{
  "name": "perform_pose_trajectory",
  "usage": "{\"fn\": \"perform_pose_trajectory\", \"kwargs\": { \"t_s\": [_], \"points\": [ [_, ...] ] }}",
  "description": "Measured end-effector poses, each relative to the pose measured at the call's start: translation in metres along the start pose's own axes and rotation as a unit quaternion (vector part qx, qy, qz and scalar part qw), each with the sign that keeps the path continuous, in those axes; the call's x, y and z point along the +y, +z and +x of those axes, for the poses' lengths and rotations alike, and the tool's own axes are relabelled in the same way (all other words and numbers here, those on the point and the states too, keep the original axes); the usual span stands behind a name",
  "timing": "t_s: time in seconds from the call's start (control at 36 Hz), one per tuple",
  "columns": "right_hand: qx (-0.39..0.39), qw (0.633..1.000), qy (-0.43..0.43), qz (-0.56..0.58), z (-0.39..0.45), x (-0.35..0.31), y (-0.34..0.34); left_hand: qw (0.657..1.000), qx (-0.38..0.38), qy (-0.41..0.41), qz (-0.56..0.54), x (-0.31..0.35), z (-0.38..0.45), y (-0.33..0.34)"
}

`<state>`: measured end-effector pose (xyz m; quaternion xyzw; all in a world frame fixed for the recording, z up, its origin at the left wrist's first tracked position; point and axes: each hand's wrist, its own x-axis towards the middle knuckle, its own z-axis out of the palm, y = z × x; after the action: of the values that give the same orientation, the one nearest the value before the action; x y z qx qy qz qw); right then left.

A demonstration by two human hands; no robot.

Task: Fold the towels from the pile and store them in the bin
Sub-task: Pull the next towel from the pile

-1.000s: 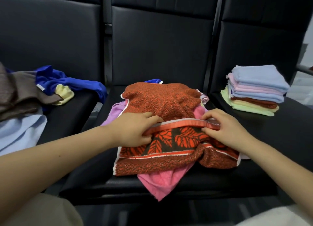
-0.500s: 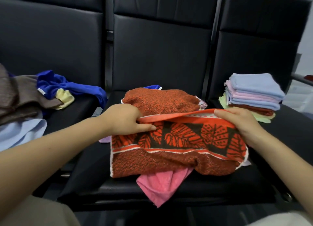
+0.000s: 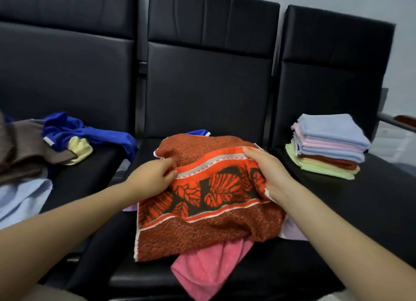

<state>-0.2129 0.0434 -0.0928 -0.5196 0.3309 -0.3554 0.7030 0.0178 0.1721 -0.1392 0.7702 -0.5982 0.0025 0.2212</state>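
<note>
Head view: our left hand (image 3: 151, 179) and right hand (image 3: 267, 172) each pinch the orange leaf-print towel's (image 3: 202, 201) upper hem, the towel draped over a pink towel (image 3: 209, 264) on the middle seat (image 3: 270, 276). At two o'clock sits the folded towel stack (image 3: 326, 146); at nine o'clock, unfolded towels (image 3: 56, 143).

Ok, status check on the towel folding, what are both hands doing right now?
Left hand and right hand both grip the orange leaf-pattern towel by its top edge. Pink towel underneath it. Folded stack on the right seat. Nothing in the way.
</note>
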Motion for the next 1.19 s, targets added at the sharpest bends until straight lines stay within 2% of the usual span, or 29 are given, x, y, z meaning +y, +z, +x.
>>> {"fn": "perform_pose_trajectory", "kwargs": {
  "t_s": [0.11, 0.19, 0.25, 0.36, 0.42, 0.47, 0.56, 0.61, 0.78, 0.89, 0.97, 1.03, 1.08, 1.19],
  "points": [
    [0.074, 0.993, -0.092, -0.015, 0.006, -0.001, 0.008, 0.988, 0.027, -0.071, -0.132, 0.0, 0.005, 0.008],
    [0.086, 0.986, -0.142, -0.013, 0.003, -0.002, 0.017, 0.932, 0.034, -0.186, -0.308, 0.003, 0.007, 0.001],
    [0.061, 0.993, -0.105, -0.007, 0.006, 0.001, 0.022, 0.895, 0.009, -0.226, -0.385, 0.001, 0.008, -0.005],
    [0.01, 0.999, 0.032, 0.004, 0.011, 0.005, 0.019, 0.839, -0.067, -0.238, -0.485, -0.007, 0.005, -0.016],
    [0.0, 0.999, 0.033, 0.022, 0.013, 0.006, 0.016, 0.816, -0.081, -0.245, -0.517, -0.007, 0.005, -0.017],
    [-0.008, 0.999, 0.005, 0.046, 0.013, 0.006, 0.017, 0.81, -0.069, -0.249, -0.527, -0.003, 0.005, -0.016],
    [-0.027, 0.995, -0.017, 0.094, 0.013, 0.005, 0.024, 0.836, -0.027, -0.238, -0.494, 0.007, 0.007, -0.014],
    [-0.036, 0.993, -0.003, 0.108, 0.014, 0.005, 0.026, 0.852, -0.019, -0.225, -0.472, 0.014, 0.008, -0.013],
    [-0.105, 0.994, 0.02, 0.03, 0.003, 0.004, 0.021, 0.878, -0.016, -0.203, -0.433, 0.018, 0.004, -0.016],
    [-0.074, 0.997, -0.023, 0.004, -0.01, -0.002, 0.005, 0.887, 0.064, -0.19, -0.417, 0.016, -0.001, -0.024],
    [-0.005, 0.991, -0.079, -0.106, -0.02, -0.009, -0.015, 0.942, 0.087, -0.154, -0.284, 0.019, -0.01, -0.034],
    [0.027, 0.966, -0.117, -0.229, -0.027, -0.01, -0.029, 0.976, 0.064, -0.118, -0.171, 0.027, -0.019, -0.037],
    [0.03, 0.934, -0.127, -0.331, -0.038, -0.006, -0.039, 0.99, 0.019, -0.104, -0.095, 0.037, -0.032, -0.034],
    [-0.057, 0.948, 0.014, -0.313, -0.059, 0.005, -0.057, 0.993, -0.086, -0.069, -0.039, 0.047, -0.055, -0.028]
  ]
}}
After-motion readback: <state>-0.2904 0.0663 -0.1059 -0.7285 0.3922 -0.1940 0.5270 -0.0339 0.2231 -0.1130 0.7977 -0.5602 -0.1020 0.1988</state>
